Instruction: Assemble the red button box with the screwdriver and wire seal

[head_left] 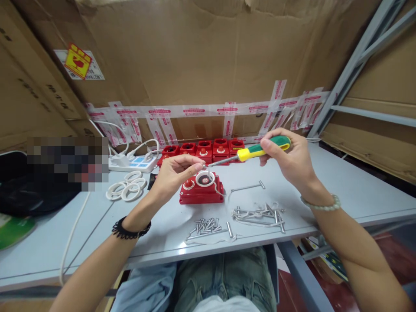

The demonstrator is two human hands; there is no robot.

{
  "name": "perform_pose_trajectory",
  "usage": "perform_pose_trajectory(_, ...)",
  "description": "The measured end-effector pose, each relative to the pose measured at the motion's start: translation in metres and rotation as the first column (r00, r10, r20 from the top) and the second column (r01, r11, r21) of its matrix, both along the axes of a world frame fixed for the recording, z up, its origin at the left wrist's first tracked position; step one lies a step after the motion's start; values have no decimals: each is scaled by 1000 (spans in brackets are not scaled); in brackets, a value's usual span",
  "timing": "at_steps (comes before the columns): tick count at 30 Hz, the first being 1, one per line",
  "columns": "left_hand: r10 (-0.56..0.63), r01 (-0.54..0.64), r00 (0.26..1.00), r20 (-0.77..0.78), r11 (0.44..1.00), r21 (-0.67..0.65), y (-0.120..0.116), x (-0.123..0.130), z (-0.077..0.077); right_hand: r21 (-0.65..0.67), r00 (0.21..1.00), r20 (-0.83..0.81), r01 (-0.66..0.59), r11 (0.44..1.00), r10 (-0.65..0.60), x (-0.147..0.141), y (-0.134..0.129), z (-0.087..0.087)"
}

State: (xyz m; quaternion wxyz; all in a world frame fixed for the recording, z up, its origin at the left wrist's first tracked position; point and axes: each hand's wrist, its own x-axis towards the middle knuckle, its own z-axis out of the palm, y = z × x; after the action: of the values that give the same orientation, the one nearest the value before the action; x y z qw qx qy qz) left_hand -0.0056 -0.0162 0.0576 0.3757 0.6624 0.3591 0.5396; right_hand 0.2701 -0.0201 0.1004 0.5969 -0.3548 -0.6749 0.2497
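Observation:
My right hand point(289, 160) is closed around the green and yellow handle of a screwdriver point(248, 152). Its metal shaft points left, and the tip meets a small screw point(204, 166) pinched between the thumb and forefinger of my left hand point(175, 175). Just below them, on the table, rests a red alarm-like box point(201, 199) with a round red knob point(189, 184). A white ring point(197, 181) surrounds its dark round opening, and a white cord hangs down the box's right side. Part of the box lies behind my left fingers.
Several similar red boxes point(204, 149) line the back. Loose screws point(208, 225) and T-shaped metal rods with cords point(260, 213) lie near the front edge. White rings point(131, 192), a power strip point(138, 164) and a black bag point(42, 190) occupy the left.

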Motion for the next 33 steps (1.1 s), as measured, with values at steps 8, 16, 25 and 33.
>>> perform_pose_trajectory(8,-53,60,991,125,997,-57,-4,7,-2,26,997,-82,-10,1000,12,-7,0,-6)
perform_pose_trajectory(16,-15,22,995,101,997,-73,-4,6,-1,46,997,-81,-5,999,9,-7,-1,-6)
perform_pose_trajectory(25,11,-7,998,63,998,-69,-5,7,0,59,997,-17,74,996,-73,-10,-7,-3)
perform_pose_trajectory(33,23,-12,996,88,992,-124,-5,8,1,97,992,23,119,988,-122,-8,-8,-5)
